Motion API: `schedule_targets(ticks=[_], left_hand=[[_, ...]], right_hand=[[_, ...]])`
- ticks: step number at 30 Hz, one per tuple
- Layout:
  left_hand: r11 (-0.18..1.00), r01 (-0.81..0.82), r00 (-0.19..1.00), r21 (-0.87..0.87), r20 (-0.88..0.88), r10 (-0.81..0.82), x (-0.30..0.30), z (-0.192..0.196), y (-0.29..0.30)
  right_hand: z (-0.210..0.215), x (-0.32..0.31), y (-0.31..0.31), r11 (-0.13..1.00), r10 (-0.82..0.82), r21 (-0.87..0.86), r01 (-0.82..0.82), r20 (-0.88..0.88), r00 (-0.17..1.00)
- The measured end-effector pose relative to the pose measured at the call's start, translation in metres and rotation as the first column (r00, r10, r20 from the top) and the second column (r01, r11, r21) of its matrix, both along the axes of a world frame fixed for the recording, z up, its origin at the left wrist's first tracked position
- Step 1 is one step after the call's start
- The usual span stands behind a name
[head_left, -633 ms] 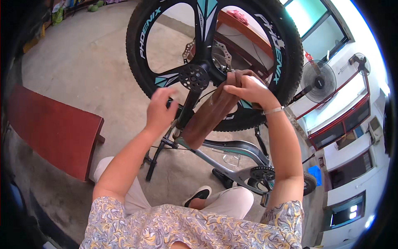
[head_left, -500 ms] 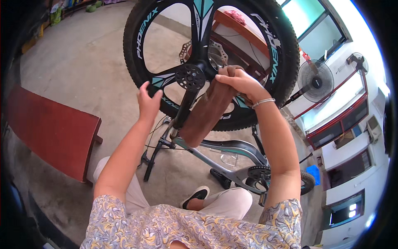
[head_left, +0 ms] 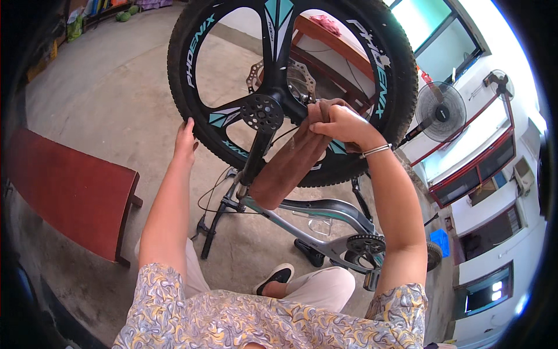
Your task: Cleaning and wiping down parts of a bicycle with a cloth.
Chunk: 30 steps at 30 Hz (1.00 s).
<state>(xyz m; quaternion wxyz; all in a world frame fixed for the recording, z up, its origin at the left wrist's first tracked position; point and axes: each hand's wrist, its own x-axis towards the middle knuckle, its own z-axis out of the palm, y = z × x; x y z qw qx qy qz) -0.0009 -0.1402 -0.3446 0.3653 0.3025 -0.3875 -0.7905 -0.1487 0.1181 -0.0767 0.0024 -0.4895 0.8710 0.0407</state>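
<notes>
In front of me a black bicycle wheel (head_left: 280, 75) with teal and white markings stands raised on an upside-down bicycle. My right hand (head_left: 343, 127) is closed around a brown cloth (head_left: 285, 168) just right of the hub, and the cloth's long end hangs down beside the black fork leg (head_left: 256, 157). My left hand (head_left: 186, 139) is at the wheel's lower left edge, its fingers against the tyre; its grip is partly hidden. A round perforated black disc (head_left: 261, 113) sits at the near side of the hub. Behind the spokes shows a metal brake disc (head_left: 302, 81).
The bicycle's silver and teal frame (head_left: 314, 235) rests below, its handlebar (head_left: 215, 230) and saddle (head_left: 308, 251) at the floor. A red bench (head_left: 70, 192) stands at the left. To the right are a standing fan (head_left: 440, 112) and a blue bin (head_left: 439, 244).
My left hand has moved left and down from near the perforated disc to the tyre. My right hand, still with the cloth, has shifted slightly down and right. The view has moved slightly.
</notes>
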Motion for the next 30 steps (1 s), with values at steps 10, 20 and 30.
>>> schedule_targets(ticks=[10,20,30], left_hand=[[0.988,-0.076,0.992,-0.137,0.090,0.089,-0.019,-0.042,-0.003],[0.910,0.412,0.833,0.048,0.383,-0.398,-0.013,-0.026,0.054],[0.995,-0.082,0.985,-0.060,0.144,0.090,-0.009,-0.010,0.011]], right_hand=[[0.004,0.005,-0.010,0.968,0.118,-0.222,-0.116,-0.005,0.993],[0.039,0.030,-0.025,0.971,0.163,-0.081,-0.224,-0.461,0.872],[0.038,0.042,-0.014,0.983,0.178,0.068,-0.169,-0.571,0.802]])
